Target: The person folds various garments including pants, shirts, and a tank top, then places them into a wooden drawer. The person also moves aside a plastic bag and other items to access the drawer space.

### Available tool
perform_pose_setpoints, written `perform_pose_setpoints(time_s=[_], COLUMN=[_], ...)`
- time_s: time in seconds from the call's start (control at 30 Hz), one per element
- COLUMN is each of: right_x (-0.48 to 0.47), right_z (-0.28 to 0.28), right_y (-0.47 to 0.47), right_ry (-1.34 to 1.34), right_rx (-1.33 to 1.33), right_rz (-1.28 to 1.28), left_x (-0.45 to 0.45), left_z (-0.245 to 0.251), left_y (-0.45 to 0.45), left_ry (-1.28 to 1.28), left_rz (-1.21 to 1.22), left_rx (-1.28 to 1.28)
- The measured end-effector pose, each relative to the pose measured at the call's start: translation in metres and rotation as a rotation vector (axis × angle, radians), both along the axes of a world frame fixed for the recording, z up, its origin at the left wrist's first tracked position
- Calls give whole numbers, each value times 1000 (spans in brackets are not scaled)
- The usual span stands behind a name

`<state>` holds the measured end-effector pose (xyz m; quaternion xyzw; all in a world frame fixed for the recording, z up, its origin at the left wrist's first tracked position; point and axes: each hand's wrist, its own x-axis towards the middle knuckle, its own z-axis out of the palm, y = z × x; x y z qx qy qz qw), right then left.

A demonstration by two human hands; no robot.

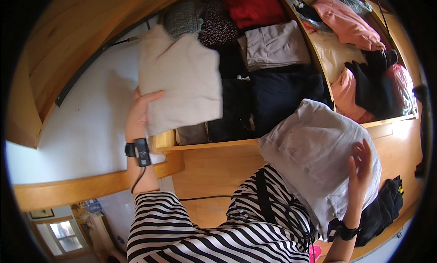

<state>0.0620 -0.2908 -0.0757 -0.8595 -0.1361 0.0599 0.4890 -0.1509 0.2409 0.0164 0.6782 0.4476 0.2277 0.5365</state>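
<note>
My left hand (145, 106) grips a folded cream garment (184, 82) by its lower left edge and holds it up, slightly blurred, over the left part of a wooden storage compartment. My right hand (362, 164) has its fingers apart beside a light grey garment (317, 150), which lies loosely across my lap. Whether the fingertips touch the grey cloth I cannot tell. Inside the compartment, just past the grey garment, lie folded dark navy clothes (286, 95). A folded pale grey-beige garment (276, 46) rests behind them.
The compartment's wooden front edge (211, 146) runs before me. Red cloth (256, 7) and speckled dark cloth (218, 24) lie at its back. A divider (315, 47) separates a right section with a pink garment (348, 24). Black clothing (382, 211) lies at my right. A black cable (205, 197) crosses my front.
</note>
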Motion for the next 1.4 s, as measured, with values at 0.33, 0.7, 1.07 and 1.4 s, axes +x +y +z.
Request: perform_pose_setpoints(time_s=[0.33,0.7,1.07,1.4], right_x=[-9,-6,-9,-19], right_z=[-23,-36,-30,-26], right_y=[-13,-7,1,5], right_ry=[-448,-509,-500,-397], right_rx=[-648,-716,-734,-574], right_rz=[-20,-43,-61,-121], left_x=[-99,-169,-140,-138], left_z=[-102,-289,-409,-392], left_y=[124,197,81,117], left_ry=[398,1061,1514,831], left_rz=[176,-155,-476,-496], left_rx=[-152,322,-80,-458])
